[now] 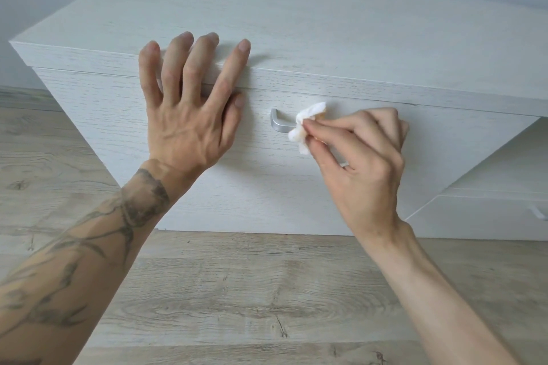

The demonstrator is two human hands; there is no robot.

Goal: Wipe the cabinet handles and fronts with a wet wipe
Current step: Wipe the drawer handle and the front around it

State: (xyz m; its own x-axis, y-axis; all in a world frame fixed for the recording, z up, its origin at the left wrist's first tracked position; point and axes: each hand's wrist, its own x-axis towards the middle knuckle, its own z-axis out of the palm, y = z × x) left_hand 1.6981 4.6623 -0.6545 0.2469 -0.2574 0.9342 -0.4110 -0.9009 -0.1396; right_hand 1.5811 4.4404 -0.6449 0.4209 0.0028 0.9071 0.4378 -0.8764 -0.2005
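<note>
Over plank flooring [237,290], hands at the pale cabinet [326,24]: left hand [189,115] spread flat, right hand [364,163] pinching wipe [305,127] on handle [280,125]

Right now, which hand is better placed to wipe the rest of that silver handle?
Right. The right hand pinches the wet wipe against the handle. The left hand lies spread over the top edge of the cabinet, holding nothing.

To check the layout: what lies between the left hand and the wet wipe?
In the head view, the uncovered left end of the silver handle lies between the left hand and the wet wipe.
</note>
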